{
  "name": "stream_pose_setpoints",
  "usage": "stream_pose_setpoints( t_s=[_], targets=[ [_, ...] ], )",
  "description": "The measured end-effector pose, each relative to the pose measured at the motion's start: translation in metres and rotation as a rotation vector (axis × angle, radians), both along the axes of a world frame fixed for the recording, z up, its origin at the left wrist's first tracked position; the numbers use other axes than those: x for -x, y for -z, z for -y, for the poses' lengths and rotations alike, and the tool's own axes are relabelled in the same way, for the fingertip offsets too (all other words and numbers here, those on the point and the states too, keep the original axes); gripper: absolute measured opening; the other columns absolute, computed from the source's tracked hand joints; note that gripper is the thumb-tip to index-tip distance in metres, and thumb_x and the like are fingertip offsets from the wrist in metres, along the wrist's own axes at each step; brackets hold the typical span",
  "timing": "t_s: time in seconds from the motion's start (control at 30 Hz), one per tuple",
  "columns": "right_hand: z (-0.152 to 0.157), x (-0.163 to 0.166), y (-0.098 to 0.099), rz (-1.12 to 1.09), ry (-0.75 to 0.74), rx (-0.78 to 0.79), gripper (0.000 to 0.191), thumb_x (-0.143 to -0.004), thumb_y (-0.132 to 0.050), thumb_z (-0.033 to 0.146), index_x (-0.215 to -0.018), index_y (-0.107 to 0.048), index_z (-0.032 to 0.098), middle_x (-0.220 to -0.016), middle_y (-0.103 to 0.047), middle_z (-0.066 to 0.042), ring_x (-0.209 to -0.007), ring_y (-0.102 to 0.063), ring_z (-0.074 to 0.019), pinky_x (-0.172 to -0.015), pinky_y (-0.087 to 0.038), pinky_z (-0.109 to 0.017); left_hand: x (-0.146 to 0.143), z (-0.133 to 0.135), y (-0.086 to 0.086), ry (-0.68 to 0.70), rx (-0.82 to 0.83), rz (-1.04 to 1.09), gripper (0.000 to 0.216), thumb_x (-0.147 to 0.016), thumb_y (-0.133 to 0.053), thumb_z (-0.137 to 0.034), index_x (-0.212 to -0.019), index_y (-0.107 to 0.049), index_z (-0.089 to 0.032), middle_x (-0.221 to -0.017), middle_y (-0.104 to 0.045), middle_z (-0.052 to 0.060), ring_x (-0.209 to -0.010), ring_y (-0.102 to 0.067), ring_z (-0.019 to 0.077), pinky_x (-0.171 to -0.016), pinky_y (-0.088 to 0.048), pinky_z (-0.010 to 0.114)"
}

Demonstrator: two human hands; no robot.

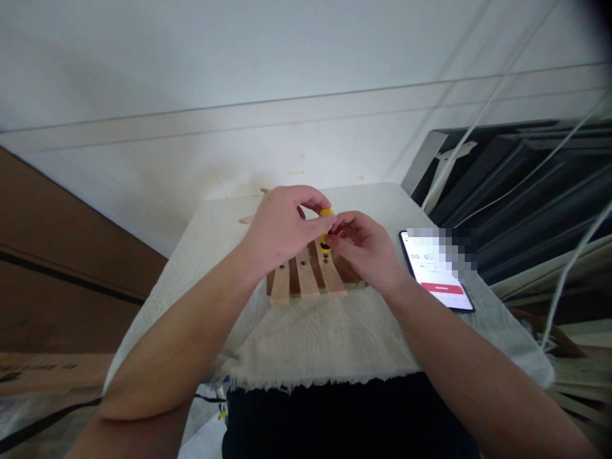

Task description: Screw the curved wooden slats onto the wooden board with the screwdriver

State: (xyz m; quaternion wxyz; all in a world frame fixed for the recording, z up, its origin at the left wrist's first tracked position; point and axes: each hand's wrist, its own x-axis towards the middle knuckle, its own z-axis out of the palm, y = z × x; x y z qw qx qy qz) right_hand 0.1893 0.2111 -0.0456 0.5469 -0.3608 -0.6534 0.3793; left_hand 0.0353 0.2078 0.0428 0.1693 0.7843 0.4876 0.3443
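A short yellow-and-black screwdriver (326, 246) stands upright with its tip at a screw on the rightmost visible pale wooden slat (335, 284). My left hand (287, 220) is closed around the top of its handle, fingers and thumb pinching it. From the right, my right hand (361, 239) is closed at the side of the same handle, its fingertips near my left thumb. Two more slats, a middle one (308, 284) and a left one (280, 288), each show a dark screw or hole. All three lie across a darker brown board (295, 280), partly hidden under my hands.
A pale woven cloth (310, 338) covers the table. To the right lies a lit phone (437, 274) with a red button. Behind my left hand, a small wooden piece (246, 220) shows. Dark panels (516, 185) and a white cord (574, 274) stand at the right.
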Motion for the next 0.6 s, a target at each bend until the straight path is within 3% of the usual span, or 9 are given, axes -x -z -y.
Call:
stream_pose_setpoints(
  t_s=[0.33,0.6],
  targets=[
    [-0.0014,-0.0003,0.0053,0.030,0.021,-0.035,0.019,-0.077,-0.069,0.029,-0.092,-0.058,0.024,-0.084,-0.059,0.001,-0.076,-0.056,-0.0144,-0.070,-0.047,-0.032,0.0002,0.0011,0.0014,-0.095,-0.043,0.001,0.018,-0.072,-0.070,-0.037,-0.072,-0.066,-0.019,-0.072,-0.067,0.002,-0.068,-0.056,0.0134,-0.061,-0.042,0.026],
    [0.0017,-0.0023,-0.0009,0.052,-0.009,-0.009,0.015,-0.080,-0.066,0.029,-0.093,-0.061,0.023,-0.083,-0.062,0.001,-0.071,-0.055,-0.0136,-0.067,-0.046,-0.031,0.0010,0.0028,-0.0002,-0.012,-0.009,0.004,0.014,-0.074,-0.068,-0.030,-0.080,-0.070,-0.018,-0.071,-0.067,0.001,-0.064,-0.055,0.0119,-0.060,-0.042,0.025]
  ],
)
